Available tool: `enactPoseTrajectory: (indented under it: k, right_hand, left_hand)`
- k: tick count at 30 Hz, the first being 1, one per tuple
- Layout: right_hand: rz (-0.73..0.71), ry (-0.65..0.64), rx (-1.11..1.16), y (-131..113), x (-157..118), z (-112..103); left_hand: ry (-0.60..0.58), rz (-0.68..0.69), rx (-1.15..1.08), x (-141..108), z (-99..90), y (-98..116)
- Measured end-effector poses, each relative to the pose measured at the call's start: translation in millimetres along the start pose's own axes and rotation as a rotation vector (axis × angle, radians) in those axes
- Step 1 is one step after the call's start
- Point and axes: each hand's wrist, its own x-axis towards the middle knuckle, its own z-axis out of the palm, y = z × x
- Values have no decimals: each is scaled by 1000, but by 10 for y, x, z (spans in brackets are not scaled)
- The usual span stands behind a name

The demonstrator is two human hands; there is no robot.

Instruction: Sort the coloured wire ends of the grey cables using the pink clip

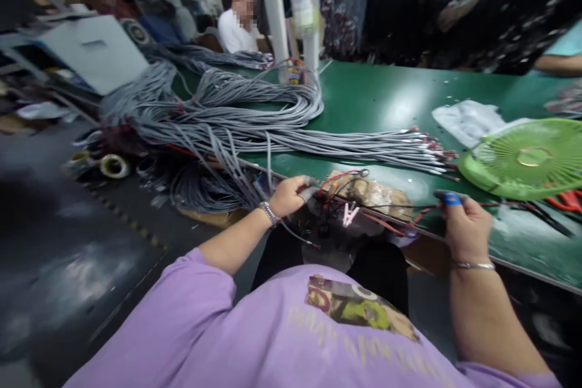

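The head view blurs toward its borders, so much at the far side of the bench [364, 97] is hard to make out. A person in white [236, 30] beyond the far edge is partly covered by the white post [273, 6], and another person's forearm [561, 65] is cut off at the right. The bench's right end lies out of frame, and the green fan [536, 157] near it is cropped too. Grey cables [254, 112] sprawl over the left part of the bench, their stripped ends pointing right; some droop over the near edge, where their lower lengths are hidden in shadow.

The right hand [468, 227], just over the near edge and left of the fan, has thumb and fingers pressed together on a thin dark wire [418, 207]; blue wrapping [451, 199] covers part of a digit. The wire runs leftward along that edge, past a wrapped lump [386, 195], and its far end is lost among tangled leads [334, 185]. The left hand [288, 197], at the near edge beside these leads, curls its fingers toward the thumb; what sits between the tips is too small to see, so I cannot tell whether they are clamped on anything. A pink clip [350, 214] hangs below the lump.
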Motion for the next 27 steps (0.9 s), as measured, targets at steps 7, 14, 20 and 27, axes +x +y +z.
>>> enactPoseTrajectory:
  k: [7,14,20,27]
  right_hand:
    - [-242,-31,-29,13,1,84]
    - [-281,-44,-39,19,49,83]
    - [-271,-59,-25,12,43,86]
    - [-259,-46,-23,15,38,72]
  left_hand:
    - [-246,253,789,1061,138,62]
    - [-478,176,1043,1580,331,159]
    - [-643,147,1029,1675,234,196]
    - [-706,132,879,1697,98,271]
